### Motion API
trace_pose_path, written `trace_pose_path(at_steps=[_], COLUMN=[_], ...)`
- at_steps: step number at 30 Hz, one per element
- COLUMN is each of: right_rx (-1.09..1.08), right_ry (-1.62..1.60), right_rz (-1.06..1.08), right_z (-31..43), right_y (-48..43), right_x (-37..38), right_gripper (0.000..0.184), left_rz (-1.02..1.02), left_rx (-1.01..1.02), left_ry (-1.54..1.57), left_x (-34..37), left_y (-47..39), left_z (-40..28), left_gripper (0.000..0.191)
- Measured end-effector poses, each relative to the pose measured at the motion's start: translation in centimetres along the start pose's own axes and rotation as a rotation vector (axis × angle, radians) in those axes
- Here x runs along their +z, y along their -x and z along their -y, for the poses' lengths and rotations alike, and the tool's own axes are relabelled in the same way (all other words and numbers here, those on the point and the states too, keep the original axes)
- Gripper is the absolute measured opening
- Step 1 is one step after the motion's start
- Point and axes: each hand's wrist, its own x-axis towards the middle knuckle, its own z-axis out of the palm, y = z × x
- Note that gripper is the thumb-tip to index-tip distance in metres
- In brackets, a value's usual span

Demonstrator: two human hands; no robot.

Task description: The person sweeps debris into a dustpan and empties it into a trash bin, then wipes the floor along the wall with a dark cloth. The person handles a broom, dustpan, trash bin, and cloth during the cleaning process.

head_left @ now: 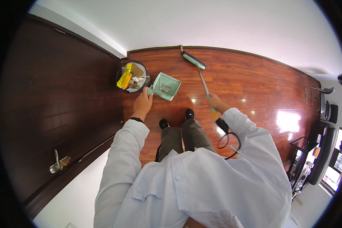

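My left hand (143, 103) grips the handle of a pale green plastic dustpan (174, 83), whose open side I cannot make out for sure. A thin stick (160, 85) and some small greyish scraps (165, 89) lie in the pan. My right hand (217, 103) is closed around the metal stick of a broom (204, 82). The green broom head (191, 59) with dark bristles is up near the wall, to the right of and beyond the dustpan. Just left of the pan stands a round black trash bin (148, 77), filled with yellow packaging (128, 76), cardboard and crumpled white wrapping.
A dark wooden door (59, 94) with a metal lever handle (57, 164) is at the left. The white wall (205, 22) and its dark baseboard run along the far side, with a small doorstop (181, 48). Chairs (329, 109) and a black-framed table (305, 159) stand at the right.
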Motion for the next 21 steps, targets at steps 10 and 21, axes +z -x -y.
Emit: trace_pose_path(at_steps=[10, 21], right_rx=[0.137, -0.108], right_ry=[-0.116, 0.143], right_rz=[0.348, 0.275], right_z=[4.7, 11.4], right_y=[11.4, 7.4], right_x=[0.7, 1.0], right_gripper=[0.042, 0.035], left_rz=[-0.046, -0.013], left_rx=[0.024, -0.015], left_ry=[-0.004, 0.109], left_x=[-0.1, -0.6], left_y=[-1.6, 3.9], left_z=[1.5, 3.0], left_gripper=[0.03, 0.031])
